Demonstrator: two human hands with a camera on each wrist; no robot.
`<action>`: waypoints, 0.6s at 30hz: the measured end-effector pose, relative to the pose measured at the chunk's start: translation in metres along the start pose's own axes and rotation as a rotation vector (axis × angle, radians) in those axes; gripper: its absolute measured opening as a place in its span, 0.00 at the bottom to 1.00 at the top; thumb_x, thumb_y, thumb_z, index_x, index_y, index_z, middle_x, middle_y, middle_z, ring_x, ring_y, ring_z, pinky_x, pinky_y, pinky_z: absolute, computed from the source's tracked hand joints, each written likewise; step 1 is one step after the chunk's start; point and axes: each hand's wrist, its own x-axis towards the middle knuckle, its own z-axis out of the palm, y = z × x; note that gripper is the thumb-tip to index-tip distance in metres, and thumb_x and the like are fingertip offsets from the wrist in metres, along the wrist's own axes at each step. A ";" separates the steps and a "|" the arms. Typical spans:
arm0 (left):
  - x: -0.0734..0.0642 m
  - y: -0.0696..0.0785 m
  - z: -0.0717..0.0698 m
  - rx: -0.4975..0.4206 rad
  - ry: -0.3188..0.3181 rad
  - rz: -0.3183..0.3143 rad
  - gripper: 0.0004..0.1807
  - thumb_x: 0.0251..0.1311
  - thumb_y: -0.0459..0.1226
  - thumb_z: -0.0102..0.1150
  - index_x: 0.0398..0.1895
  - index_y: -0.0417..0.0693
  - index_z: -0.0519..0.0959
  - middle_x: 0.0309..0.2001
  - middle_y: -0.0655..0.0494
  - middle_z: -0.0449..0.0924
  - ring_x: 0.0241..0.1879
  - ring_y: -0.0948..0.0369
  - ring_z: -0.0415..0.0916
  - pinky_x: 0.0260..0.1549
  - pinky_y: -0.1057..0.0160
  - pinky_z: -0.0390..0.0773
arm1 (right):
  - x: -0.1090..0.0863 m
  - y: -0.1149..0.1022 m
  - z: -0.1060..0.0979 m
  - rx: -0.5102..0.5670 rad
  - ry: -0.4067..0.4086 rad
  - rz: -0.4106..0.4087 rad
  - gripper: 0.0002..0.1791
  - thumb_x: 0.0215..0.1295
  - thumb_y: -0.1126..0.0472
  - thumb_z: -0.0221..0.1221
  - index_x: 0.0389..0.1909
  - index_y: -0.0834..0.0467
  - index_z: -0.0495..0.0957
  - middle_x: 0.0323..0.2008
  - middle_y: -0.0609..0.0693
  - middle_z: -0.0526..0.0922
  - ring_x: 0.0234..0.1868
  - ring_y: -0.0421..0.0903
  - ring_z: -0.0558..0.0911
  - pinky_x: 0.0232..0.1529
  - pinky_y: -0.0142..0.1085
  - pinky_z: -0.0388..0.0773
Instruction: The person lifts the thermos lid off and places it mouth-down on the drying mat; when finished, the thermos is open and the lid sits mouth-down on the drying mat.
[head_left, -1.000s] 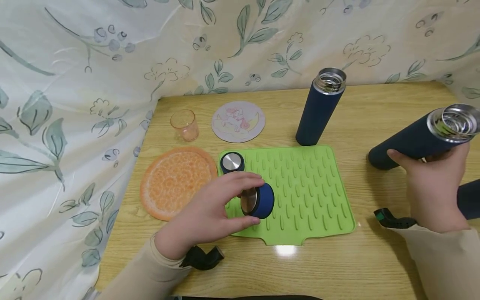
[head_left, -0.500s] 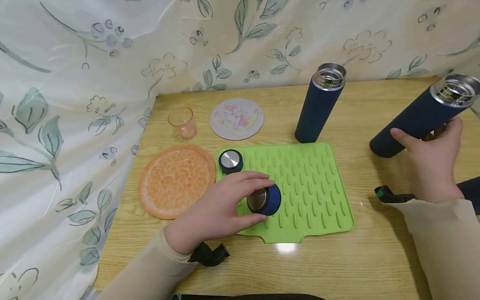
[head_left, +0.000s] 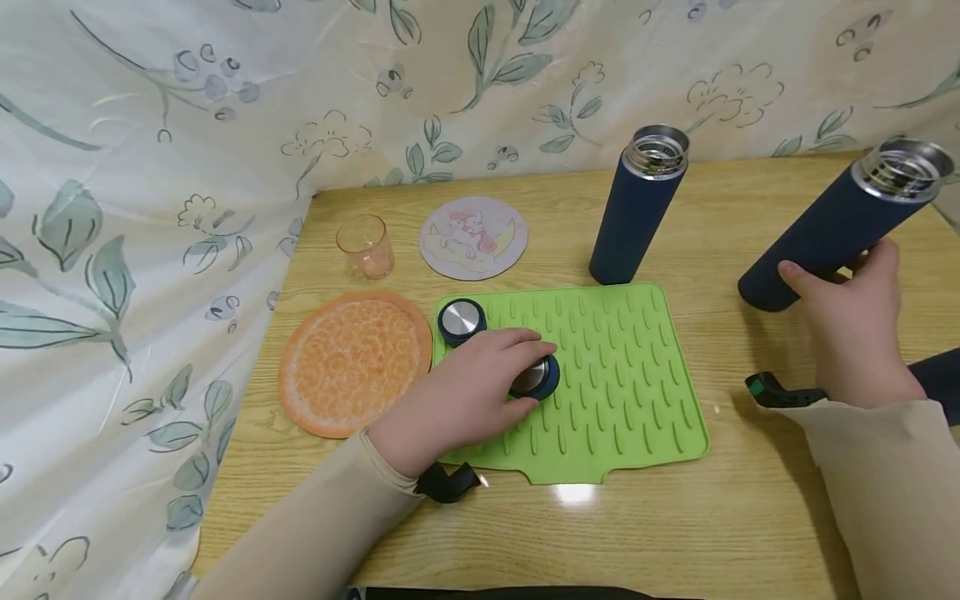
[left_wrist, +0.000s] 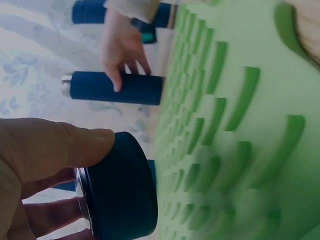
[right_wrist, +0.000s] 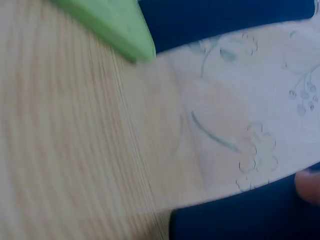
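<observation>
While the left hand [head_left: 468,396] pinches a cap [left_wrist: 122,190], right hand [head_left: 858,329] curled round a bottle [head_left: 828,225]

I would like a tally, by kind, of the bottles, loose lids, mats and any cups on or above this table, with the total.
Bottles: 3 (standing bottle, held bottle in the right hand, partly hidden bottle)
Loose lids: 2 (held lid in the left hand, other lid)
Mats: 3 (green mat, orange mat, pale mat)
Cup: 1
Total: 9
</observation>
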 end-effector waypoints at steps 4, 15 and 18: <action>0.008 -0.003 0.006 0.021 -0.040 -0.004 0.32 0.70 0.39 0.73 0.76 0.49 0.79 0.73 0.51 0.80 0.72 0.52 0.78 0.75 0.54 0.75 | -0.017 0.000 -0.005 -0.022 -0.052 0.050 0.57 0.79 0.49 0.63 0.87 0.24 0.28 0.90 0.38 0.36 0.87 0.42 0.56 0.88 0.44 0.55; 0.015 -0.007 0.017 0.136 -0.084 -0.013 0.30 0.71 0.41 0.71 0.76 0.53 0.79 0.71 0.54 0.83 0.69 0.52 0.81 0.71 0.52 0.79 | -0.081 -0.005 -0.014 0.103 0.017 -0.045 0.48 0.80 0.58 0.63 0.88 0.34 0.44 0.87 0.37 0.48 0.82 0.40 0.63 0.82 0.33 0.63; 0.016 -0.008 0.018 0.155 -0.093 -0.016 0.31 0.72 0.43 0.70 0.77 0.54 0.78 0.72 0.54 0.82 0.70 0.51 0.81 0.71 0.51 0.79 | -0.095 -0.005 -0.015 0.290 0.110 -0.105 0.35 0.79 0.69 0.62 0.80 0.45 0.64 0.76 0.40 0.67 0.70 0.37 0.71 0.62 0.19 0.73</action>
